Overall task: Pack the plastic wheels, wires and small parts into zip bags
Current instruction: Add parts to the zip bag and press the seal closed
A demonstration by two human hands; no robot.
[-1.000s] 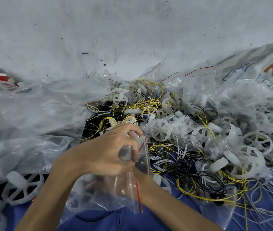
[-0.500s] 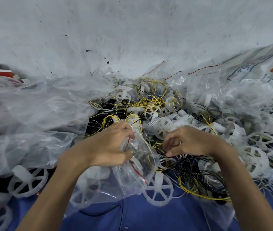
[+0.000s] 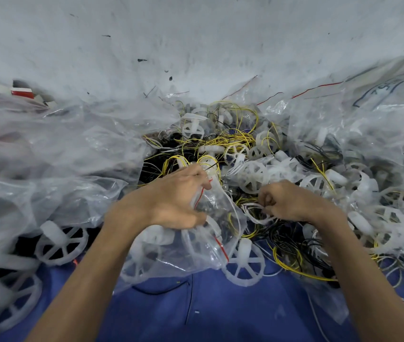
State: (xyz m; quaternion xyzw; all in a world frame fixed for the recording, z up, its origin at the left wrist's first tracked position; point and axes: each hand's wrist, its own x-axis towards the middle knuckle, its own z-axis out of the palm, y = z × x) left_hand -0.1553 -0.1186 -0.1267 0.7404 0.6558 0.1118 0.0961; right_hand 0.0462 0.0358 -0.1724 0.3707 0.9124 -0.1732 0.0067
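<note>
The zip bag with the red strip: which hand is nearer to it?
Left. The left hand grips the zip bag at its mouth. The right hand is off to the bag's right, pinching white wires in the pile.

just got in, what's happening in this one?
A person is bagging parts from a heap of white plastic wheels and tangled wires. The left hand grips the mouth of a clear zip bag with a red seal line. The right hand is closed on a bundle of white wires just beside the bag, not yet inside.
</note>
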